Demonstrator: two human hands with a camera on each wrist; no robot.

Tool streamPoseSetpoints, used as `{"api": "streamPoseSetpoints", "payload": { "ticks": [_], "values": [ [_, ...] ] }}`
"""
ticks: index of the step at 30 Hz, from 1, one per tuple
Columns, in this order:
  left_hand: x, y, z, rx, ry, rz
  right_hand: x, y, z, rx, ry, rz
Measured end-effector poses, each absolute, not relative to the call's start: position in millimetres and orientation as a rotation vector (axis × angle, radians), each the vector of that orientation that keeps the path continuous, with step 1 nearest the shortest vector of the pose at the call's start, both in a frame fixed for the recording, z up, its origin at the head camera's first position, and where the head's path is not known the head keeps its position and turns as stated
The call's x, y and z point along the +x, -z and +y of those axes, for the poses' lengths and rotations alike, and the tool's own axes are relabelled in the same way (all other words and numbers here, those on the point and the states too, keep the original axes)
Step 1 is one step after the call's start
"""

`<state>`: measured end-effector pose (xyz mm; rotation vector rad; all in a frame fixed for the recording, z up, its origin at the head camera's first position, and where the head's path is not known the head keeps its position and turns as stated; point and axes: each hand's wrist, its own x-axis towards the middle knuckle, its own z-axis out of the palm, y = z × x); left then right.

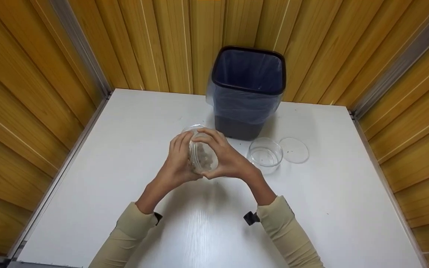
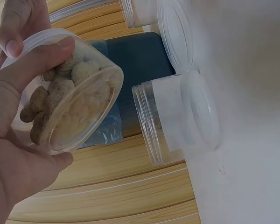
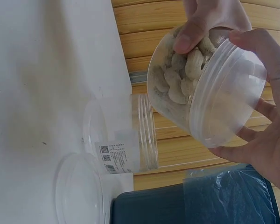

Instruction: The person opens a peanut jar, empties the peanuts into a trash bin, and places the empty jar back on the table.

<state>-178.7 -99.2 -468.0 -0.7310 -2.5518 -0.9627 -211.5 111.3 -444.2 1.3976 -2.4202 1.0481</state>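
Observation:
A clear plastic jar (image 1: pixel 204 156) of unshelled peanuts (image 3: pixel 179 79) is held tilted on its side above the white table, between both hands. My left hand (image 1: pixel 177 162) grips the jar's body, its thumb lying across the side in the left wrist view. Around the ribbed, translucent lid (image 3: pixel 233 88) curl the thumb and fingers of my right hand (image 1: pixel 231 160). In the right wrist view the peanuts lie towards the left hand's end. Part of the jar is covered by fingers.
Behind the hands stands a clear, open jar (image 2: pixel 170 121) with a label, a loose lid (image 3: pixel 79 189) near it. Another clear jar (image 1: pixel 265 160) stands to the right, beside a round lid (image 1: pixel 295 150). A bag-lined bin (image 1: pixel 238 128) stands at the back.

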Motion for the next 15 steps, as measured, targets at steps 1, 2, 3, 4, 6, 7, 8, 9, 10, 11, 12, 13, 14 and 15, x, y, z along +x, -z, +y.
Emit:
{"api": "streamPoseSetpoints", "payload": {
  "ticks": [1, 2, 3, 4, 6, 7, 8, 9, 10, 11, 12, 13, 14, 15],
  "values": [
    [-178, 468, -100, -0.726, 1.008, -2.565, -211, 445, 111, 1.397, -1.050, -2.416],
    [-178, 468, -102, -0.718, 1.052, -2.572, -211, 446, 111, 1.393, -1.056, -2.411],
    [-177, 469, -103, -0.705, 1.102, -2.578, -211, 446, 111, 1.386, -1.062, -2.409],
    [-177, 469, -105, -0.687, 1.154, -2.575, -210, 447, 112, 1.376, -1.071, -2.409],
    [-175, 470, -110, -0.649, 1.239, -2.560, -210, 448, 112, 1.345, -1.089, -2.415],
    [-175, 471, -112, -0.629, 1.270, -2.547, -210, 449, 112, 1.327, -1.102, -2.419],
    [-175, 472, -115, -0.608, 1.294, -2.533, -210, 450, 112, 1.305, -1.111, -2.425],
    [-175, 473, -118, -0.584, 1.317, -2.519, -210, 450, 113, 1.284, -1.123, -2.430],
    [-174, 474, -120, -0.561, 1.330, -2.509, -210, 451, 113, 1.264, -1.133, -2.434],
    [-174, 475, -123, -0.537, 1.343, -2.503, -211, 451, 113, 1.249, -1.142, -2.433],
    [-173, 476, -126, -0.511, 1.358, -2.499, -211, 452, 113, 1.237, -1.148, -2.432],
    [-172, 477, -129, -0.479, 1.374, -2.496, -212, 453, 113, 1.226, -1.154, -2.429],
    [-171, 478, -132, -0.445, 1.387, -2.495, -213, 454, 113, 1.217, -1.160, -2.426],
    [-169, 480, -135, -0.411, 1.396, -2.497, -214, 455, 113, 1.212, -1.171, -2.421]
  ]
}}
